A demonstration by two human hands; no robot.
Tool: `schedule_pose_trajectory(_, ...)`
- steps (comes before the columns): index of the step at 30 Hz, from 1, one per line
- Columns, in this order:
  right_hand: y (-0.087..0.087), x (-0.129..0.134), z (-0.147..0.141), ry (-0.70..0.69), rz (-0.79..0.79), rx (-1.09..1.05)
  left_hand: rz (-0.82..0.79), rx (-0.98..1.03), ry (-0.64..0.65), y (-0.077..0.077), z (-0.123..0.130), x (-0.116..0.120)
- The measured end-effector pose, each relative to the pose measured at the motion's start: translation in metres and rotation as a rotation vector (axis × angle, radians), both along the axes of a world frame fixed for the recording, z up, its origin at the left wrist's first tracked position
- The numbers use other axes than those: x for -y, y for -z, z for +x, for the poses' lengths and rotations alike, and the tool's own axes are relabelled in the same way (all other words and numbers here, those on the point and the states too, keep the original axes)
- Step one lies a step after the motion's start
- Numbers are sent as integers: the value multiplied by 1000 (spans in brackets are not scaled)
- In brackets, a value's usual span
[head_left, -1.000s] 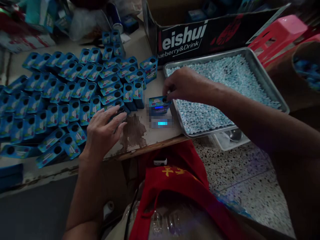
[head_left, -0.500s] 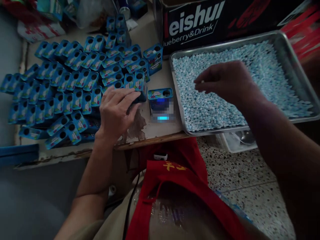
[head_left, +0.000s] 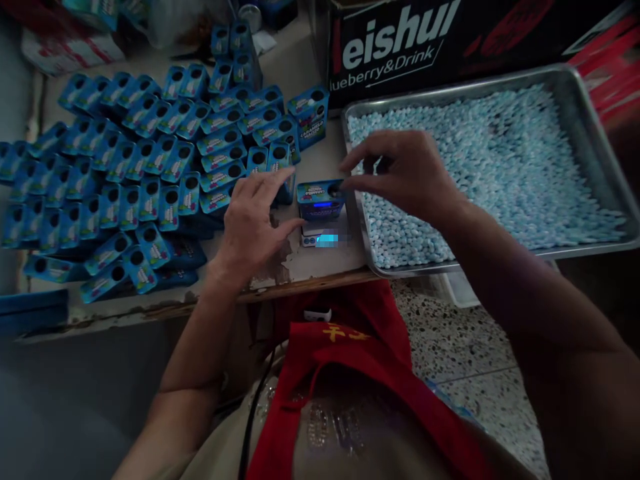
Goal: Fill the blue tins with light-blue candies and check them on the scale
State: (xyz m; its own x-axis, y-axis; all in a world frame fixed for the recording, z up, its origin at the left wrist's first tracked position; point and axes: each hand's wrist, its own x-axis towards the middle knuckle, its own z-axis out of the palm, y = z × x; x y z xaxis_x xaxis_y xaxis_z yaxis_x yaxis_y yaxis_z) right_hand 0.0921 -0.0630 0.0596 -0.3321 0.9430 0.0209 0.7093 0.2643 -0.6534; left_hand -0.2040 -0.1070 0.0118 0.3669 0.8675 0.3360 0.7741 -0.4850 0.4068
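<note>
A small blue candy box [head_left: 320,195] stands on a little digital scale [head_left: 311,239] with a lit display, part of it blurred. My left hand [head_left: 253,230] is open, its fingers stretched out beside other blue boxes and its thumb pointing at the scale. Over the box's top right end, by its round hole, my right hand [head_left: 400,170] hangs with thumb and forefinger apart. I see nothing between those fingertips. Just right of the scale lies a metal tray [head_left: 500,259] spread with pale blue and white candies [head_left: 500,180].
Several rows of blue boxes [head_left: 123,160] crowd the left of the table [head_left: 325,277]. One blue box [head_left: 307,117] stands apart near the back. Behind the tray is a black carton [head_left: 390,47] with white lettering. A plastic container [head_left: 460,290] sits below the tray's front edge.
My right hand has moved left from above the candies to the box on the scale, and its fingers have parted. My left hand has shifted right, its fingers more spread.
</note>
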Motion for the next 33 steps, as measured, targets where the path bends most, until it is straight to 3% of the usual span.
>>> schedule_pose_trajectory(3, 18, 7, 33, 56, 51, 67, 28, 24, -12, 2, -4, -2)
schedule_pose_trajectory(7, 51, 29, 59, -183, 32, 423, 53, 26, -18, 6, -9, -3)
schedule_pose_trajectory(10, 63, 39, 59, -223, 62, 649, 76, 24, 15, 7, -3, -2)
schedule_pose_trajectory(14, 58, 28, 67, -53, -7, 551, 15, -8, 48, 3, 4, 3)
schedule_pose_trajectory(19, 49, 18, 91, 222, -187, 54, -18, -48, 36, -2, 0, 9)
schedule_pose_trajectory(21, 50, 20, 93, 236, -257, -20, -11, -44, 33, -5, 0, 9)
schedule_pose_trajectory(26, 51, 23, 82, 289, -205, -76, -10, -22, 41, -7, 6, 4)
schedule_pose_trajectory(29, 41, 17, 69, 277, -249, -70, -33, -15, 44, -4, 7, 3)
schedule_pose_trajectory(33, 18, 3, 47, 160, -251, -109, -48, 12, 8, 0, -2, 6)
